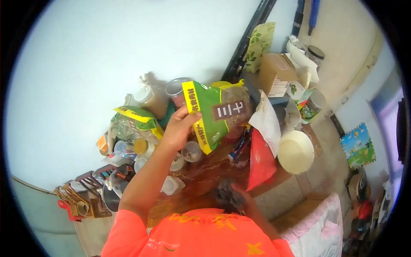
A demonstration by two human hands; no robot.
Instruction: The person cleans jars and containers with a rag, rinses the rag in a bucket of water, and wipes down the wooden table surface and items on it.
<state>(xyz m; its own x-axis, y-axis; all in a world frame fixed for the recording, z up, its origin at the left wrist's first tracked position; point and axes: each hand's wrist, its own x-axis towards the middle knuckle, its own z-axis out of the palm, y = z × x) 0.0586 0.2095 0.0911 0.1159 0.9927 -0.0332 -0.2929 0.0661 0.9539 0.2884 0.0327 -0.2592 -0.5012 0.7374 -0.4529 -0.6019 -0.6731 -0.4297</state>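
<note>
green-and-yellow bag (219,112) pinched in the left hand (177,128); right hand (245,199) clutches dark cloth (227,195); jars (152,103) crowd the table (201,171).

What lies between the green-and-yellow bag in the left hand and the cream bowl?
In the head view, a pale sheet lies between the held bag and the cream bowl, a red piece showing below it.

Smooth pale-blue wall (107,51) is softly lit | glossy reddish-brown wooden desk (203,170) is placed beside it | beige tiled floor (274,203) is partly exposed | far right edge is tinted by violet light (396,118)
</note>
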